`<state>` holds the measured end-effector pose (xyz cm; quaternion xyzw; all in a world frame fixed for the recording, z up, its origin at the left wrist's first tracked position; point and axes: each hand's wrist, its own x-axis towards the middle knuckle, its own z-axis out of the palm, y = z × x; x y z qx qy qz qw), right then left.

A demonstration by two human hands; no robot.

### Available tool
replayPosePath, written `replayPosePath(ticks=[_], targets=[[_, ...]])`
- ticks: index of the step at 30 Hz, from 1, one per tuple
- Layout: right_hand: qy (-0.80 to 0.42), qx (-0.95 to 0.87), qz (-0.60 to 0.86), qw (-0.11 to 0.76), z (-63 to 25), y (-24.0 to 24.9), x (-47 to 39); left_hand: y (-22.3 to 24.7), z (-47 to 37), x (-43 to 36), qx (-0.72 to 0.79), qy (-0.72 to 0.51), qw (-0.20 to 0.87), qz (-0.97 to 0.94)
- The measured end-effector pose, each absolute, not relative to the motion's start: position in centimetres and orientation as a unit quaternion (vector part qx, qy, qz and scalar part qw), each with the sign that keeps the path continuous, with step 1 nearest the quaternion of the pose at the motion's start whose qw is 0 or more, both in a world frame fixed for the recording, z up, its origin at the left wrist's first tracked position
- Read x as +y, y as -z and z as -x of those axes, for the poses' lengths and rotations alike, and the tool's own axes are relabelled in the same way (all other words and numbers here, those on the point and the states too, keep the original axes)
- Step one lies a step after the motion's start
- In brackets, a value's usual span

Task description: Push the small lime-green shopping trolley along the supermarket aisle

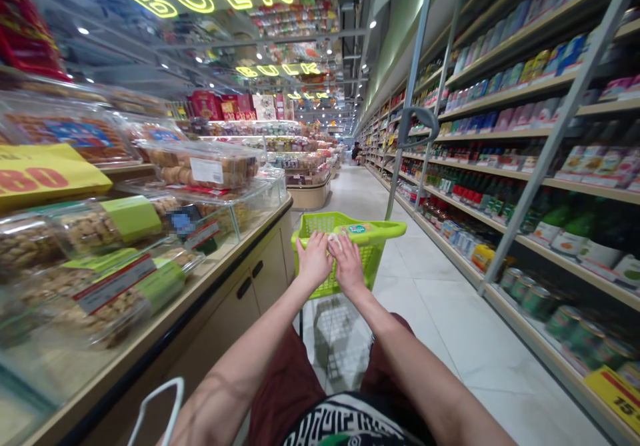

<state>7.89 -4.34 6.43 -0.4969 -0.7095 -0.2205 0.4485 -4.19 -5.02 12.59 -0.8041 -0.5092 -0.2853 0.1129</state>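
A lime-green plastic shopping cart is in front of me, with a colourful label on its handle area. My left hand lies over the near edge of the cart, fingers bent around its handle. Close beside it, my right hand grips the same handle, its fingertips near the label. Something small and white shows between the two hands; its kind cannot be made out. The undersides of both hands' fingers are hidden.
A glass-edged counter with clear boxes of baked snacks runs along my left. Shelves of cans and bottles line the right. A grey pole rises near the cart. A person is far down the tiled aisle.
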Motion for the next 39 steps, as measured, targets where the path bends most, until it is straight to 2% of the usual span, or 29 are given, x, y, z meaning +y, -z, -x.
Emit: replayPosePath(ticks=[10, 18, 27, 34, 39], targets=[[0.24, -0.564, 0.604, 0.51, -13.8, -8.3, -3.8, -12.0, 4.1, -5.2, -0.515, 0.278, 0.125, 0.801], [0.254, -0.666, 0.547, 0.439, -9.8, -7.4, -4.0, -11.6, 2.3, -6.1, -0.458, 0.254, 0.133, 0.841], [0.215, -0.565, 0.613, 0.509, -16.2, -8.1, -3.2, -11.0, 3.9, -5.2, -0.466, 0.25, 0.163, 0.833], [0.208, -0.692, 0.518, 0.458, -10.3, -7.3, -3.7, -11.8, 3.0, -5.3, -0.481, 0.235, 0.177, 0.826], [0.203, -0.674, 0.547, 0.453, -12.2, -7.4, -3.3, -11.5, 3.4, -5.2, -0.459, 0.21, 0.185, 0.843]])
